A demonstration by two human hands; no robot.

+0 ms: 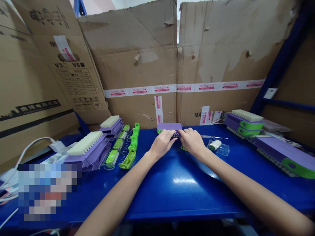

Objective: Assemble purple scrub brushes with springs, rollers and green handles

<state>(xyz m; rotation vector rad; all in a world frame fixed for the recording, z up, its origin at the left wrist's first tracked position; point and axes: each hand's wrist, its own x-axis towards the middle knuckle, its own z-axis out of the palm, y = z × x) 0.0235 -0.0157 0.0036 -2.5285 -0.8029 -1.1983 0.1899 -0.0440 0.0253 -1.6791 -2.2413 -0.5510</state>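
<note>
Both my hands meet over the blue tabletop just in front of a purple and green brush body (169, 126), which lies near the cardboard. My left hand (163, 143) is closed, thumb and fingers brought together at a small dark part (175, 134) that looks like a coiled spring, too small to be sure. From the other side my right hand (192, 141) closes at the same spot, its fingertips touching the brush body or the dark part; I cannot tell which. Beneath the right hand a green piece (183, 148) partly shows.
At left stand stacked purple brush bodies (90, 149), green parts in clear covers (112, 158), dark springs (125, 147) and green end caps (128, 159). Right of my hands lie a screwdriver (214, 137), a white roller-like piece (215, 145) and a clear cover (223, 150). More brushes (283, 150) lie far right.
</note>
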